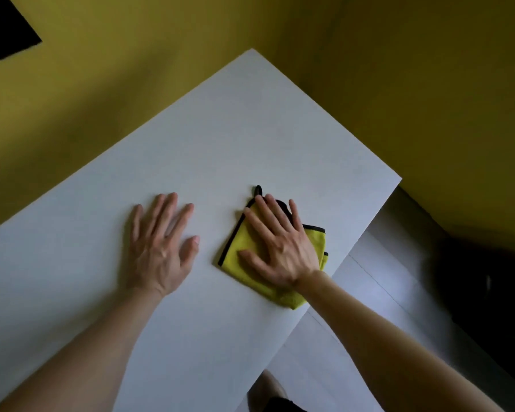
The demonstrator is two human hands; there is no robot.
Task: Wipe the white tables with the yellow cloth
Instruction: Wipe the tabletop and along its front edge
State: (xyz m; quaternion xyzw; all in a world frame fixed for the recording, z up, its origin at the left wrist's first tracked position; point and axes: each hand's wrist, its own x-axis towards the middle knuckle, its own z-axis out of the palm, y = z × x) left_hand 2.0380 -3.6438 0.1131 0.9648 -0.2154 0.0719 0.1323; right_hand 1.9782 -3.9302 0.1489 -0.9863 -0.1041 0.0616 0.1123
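- the right hand (280, 248) lay flat with fingers spread, pressing on the yellow cloth (244, 257).
- the left hand (161, 242) rested flat on the bare white table (220, 129), fingers straight, holding nothing.
- the folded, black-trimmed cloth sat near the table's right edge.
- yellow walls (399, 69) met behind the table's far corner.

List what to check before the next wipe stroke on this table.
1. Is the right hand pressing flat on the cloth: ok.
2. Is the left hand flat on the table, apart from the cloth: ok.
3. Is the cloth folded and lying flat: ok.
4. Is the cloth well away from the table's edge: not ok, its near corner reaches the edge.
5. Is the path ahead across the table unobstructed: ok.
6. Is there dirt left on the table: cannot tell.
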